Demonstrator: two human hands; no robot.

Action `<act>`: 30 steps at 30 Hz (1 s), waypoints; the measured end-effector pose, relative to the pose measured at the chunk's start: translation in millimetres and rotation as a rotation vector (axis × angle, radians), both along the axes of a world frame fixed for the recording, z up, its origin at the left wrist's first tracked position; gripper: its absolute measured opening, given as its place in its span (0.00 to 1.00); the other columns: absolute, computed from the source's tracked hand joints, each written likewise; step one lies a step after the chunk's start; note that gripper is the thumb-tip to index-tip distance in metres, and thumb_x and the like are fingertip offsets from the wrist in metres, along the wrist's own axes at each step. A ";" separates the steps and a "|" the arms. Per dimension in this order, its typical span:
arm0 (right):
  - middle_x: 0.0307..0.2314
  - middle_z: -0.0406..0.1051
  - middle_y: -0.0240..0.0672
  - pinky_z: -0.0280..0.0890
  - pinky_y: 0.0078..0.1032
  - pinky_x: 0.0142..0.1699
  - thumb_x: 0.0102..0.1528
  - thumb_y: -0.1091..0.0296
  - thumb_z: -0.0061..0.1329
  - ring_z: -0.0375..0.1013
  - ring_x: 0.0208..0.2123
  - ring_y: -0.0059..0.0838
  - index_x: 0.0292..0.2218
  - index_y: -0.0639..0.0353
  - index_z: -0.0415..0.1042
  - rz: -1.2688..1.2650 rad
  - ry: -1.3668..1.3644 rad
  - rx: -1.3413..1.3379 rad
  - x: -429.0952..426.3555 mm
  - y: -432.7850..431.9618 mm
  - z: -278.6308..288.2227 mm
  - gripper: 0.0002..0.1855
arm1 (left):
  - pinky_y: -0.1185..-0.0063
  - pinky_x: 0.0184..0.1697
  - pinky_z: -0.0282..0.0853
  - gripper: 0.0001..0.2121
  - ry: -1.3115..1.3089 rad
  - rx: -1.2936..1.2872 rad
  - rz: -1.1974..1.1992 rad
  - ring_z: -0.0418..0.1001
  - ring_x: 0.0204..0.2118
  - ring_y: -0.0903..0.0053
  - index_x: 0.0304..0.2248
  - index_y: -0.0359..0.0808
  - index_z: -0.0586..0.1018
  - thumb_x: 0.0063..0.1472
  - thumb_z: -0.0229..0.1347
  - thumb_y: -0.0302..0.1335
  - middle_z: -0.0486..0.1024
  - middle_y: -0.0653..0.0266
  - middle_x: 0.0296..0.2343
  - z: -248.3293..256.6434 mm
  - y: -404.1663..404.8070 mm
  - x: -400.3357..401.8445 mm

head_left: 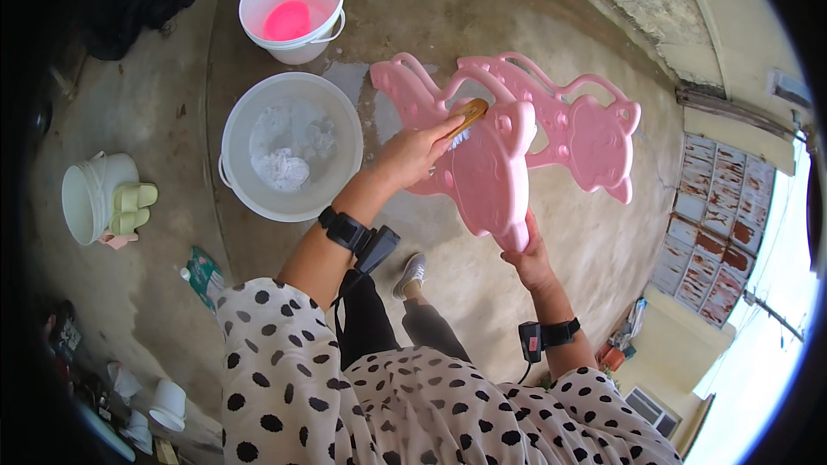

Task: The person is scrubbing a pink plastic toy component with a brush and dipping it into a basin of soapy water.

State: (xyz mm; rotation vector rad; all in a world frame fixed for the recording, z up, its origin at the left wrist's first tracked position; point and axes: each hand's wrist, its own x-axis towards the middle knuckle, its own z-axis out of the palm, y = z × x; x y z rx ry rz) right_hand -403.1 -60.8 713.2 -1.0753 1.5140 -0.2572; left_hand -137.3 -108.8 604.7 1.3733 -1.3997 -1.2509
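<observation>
My left hand (pixel 413 152) grips a wooden-backed scrub brush (pixel 471 115), its white bristles against the near pink moulded plastic panel (pixel 488 168). This panel has an animal-head shape with an embossed face. My right hand (pixel 533 261) holds it by the ear-like tip at its lower end. A second, similar pink panel (pixel 597 142) is just beyond it to the right. Left of my left hand, a wide white plastic tub (pixel 232 110) holds cloudy water and white cloths (pixel 283 170).
A white bucket (pixel 300 51) with a bright pink item inside stands beyond the tub. At left are another white bucket (pixel 81 200), light green slippers (pixel 132 199) and a green refill pouch (pixel 205 276). Small white containers lie lower left; a rusty metal door (pixel 711 226) is at right.
</observation>
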 end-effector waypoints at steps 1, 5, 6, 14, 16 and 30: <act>0.54 0.53 0.33 0.49 0.22 0.58 0.32 0.90 0.39 0.51 0.57 0.27 0.61 0.57 0.43 -0.003 0.001 -0.001 -1.1 1.1 -1.3 0.52 | 0.74 0.39 0.67 0.19 0.074 0.159 -0.230 0.74 0.37 0.63 0.54 0.51 0.63 0.64 0.42 0.33 0.73 0.59 0.41 2.4 -30.0 12.8; 0.53 0.54 0.31 0.54 0.22 0.55 0.30 0.89 0.39 0.51 0.56 0.27 0.60 0.57 0.44 0.036 -0.001 -0.044 7.3 4.0 -7.3 0.52 | 0.71 0.44 0.63 0.17 -0.325 0.174 -0.423 0.71 0.41 0.65 0.52 0.50 0.67 0.64 0.41 0.35 0.74 0.63 0.40 -8.3 -97.1 27.7; 0.54 0.53 0.32 0.54 0.22 0.55 0.30 0.89 0.38 0.51 0.57 0.27 0.60 0.57 0.44 0.014 -0.039 -0.042 8.1 2.4 -8.0 0.53 | 0.70 0.45 0.62 0.16 -0.508 0.297 -0.452 0.70 0.42 0.65 0.50 0.51 0.69 0.64 0.40 0.36 0.74 0.63 0.39 -5.1 -107.0 29.9; 0.53 0.56 0.33 0.62 0.14 0.42 0.25 0.89 0.33 0.57 0.53 0.25 0.60 0.58 0.44 -0.121 -0.209 -0.069 9.5 1.3 -8.2 0.56 | 0.72 0.45 0.61 0.15 -0.377 0.023 -0.471 0.70 0.40 0.70 0.49 0.60 0.69 0.64 0.40 0.37 0.73 0.62 0.37 -20.7 -95.6 20.7; 0.52 0.57 0.35 0.63 0.14 0.34 0.24 0.89 0.34 0.60 0.51 0.26 0.61 0.56 0.44 -0.179 -0.200 -0.067 14.4 1.6 -6.6 0.57 | 0.72 0.45 0.60 0.16 -0.379 0.148 -0.426 0.69 0.41 0.68 0.51 0.62 0.68 0.63 0.42 0.39 0.72 0.58 0.41 -22.3 -95.7 33.3; 0.51 0.59 0.39 0.60 0.14 0.23 0.25 0.89 0.34 0.65 0.43 0.29 0.61 0.53 0.41 -0.302 -0.212 -0.056 15.6 5.4 -11.7 0.58 | 0.73 0.40 0.65 0.17 -0.246 0.045 -0.507 0.72 0.36 0.62 0.51 0.53 0.67 0.64 0.38 0.42 0.73 0.56 0.38 3.8 -82.3 20.1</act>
